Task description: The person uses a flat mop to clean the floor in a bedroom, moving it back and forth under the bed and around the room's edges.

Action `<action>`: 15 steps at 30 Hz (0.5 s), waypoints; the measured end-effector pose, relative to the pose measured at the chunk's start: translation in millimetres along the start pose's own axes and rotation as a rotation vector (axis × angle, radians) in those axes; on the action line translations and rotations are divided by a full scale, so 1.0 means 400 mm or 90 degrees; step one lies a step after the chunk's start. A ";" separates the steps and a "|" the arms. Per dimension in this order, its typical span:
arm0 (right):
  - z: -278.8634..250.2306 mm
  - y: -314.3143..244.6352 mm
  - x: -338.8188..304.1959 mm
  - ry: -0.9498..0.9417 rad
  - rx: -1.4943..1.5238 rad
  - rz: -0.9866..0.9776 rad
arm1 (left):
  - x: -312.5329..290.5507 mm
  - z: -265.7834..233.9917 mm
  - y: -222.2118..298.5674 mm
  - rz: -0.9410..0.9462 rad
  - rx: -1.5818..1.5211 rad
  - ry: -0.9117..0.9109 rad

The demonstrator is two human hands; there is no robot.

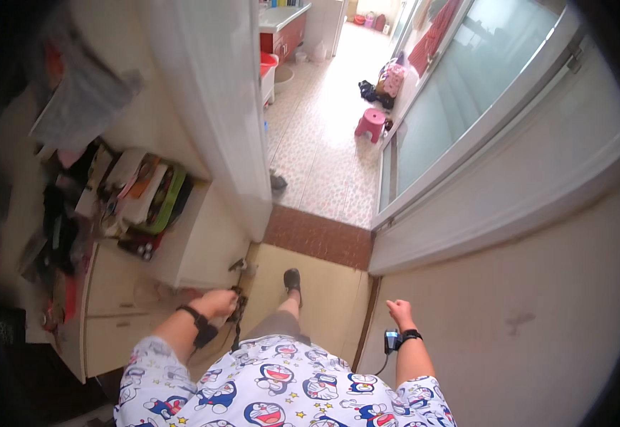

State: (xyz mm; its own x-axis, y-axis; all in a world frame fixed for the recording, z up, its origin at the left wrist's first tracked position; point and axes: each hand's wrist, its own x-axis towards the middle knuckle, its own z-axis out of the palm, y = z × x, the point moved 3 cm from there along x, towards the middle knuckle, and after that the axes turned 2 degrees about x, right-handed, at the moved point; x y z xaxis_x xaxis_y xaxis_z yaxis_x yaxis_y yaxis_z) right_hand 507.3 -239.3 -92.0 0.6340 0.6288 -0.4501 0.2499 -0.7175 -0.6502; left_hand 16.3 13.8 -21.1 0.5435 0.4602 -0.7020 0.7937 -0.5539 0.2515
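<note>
My left hand [217, 302] hangs low on the left, with a dark band on its wrist and its fingers curled. A small black thing [238, 306] shows right at its fingertips; I cannot make out what it is or whether the hand grips it. My right hand [399, 313] hangs on the other side of my body, in a loose fist with nothing visible in it. A black strap with a small device [392, 340] sits on that wrist, and a cable runs down from it. One foot in a dark shoe [293, 279] is stretched forward on the floor.
A brown threshold [317, 238] crosses the doorway ahead, leading to a patterned tile floor [317, 156]. Beyond it stand a pink stool [372, 124] and a sliding glass door [473, 85]. A cluttered cabinet with a green tray [169, 199] is at left, a white wall [495, 320] at right.
</note>
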 end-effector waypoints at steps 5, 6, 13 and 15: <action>-0.068 -0.066 0.262 0.068 -0.083 -0.106 | 0.320 0.014 0.056 0.004 -0.160 -0.066; 0.011 -0.237 0.328 -0.012 -0.073 -0.114 | 0.360 -0.123 0.015 -0.045 -0.138 -0.028; -0.135 -0.374 0.613 -0.104 0.176 0.122 | 0.694 -0.652 0.304 0.203 -0.167 0.242; -0.198 -0.426 0.725 -0.124 0.226 0.137 | 0.786 -0.786 0.393 0.239 -0.228 0.254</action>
State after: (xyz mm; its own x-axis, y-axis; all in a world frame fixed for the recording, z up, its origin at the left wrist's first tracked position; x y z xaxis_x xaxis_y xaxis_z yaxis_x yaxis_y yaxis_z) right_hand 706.6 41.8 -63.3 0.4868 0.5452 -0.6825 -0.1600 -0.7124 -0.6833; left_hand 397.7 289.3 7.3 0.8061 0.5409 -0.2401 0.5353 -0.4935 0.6855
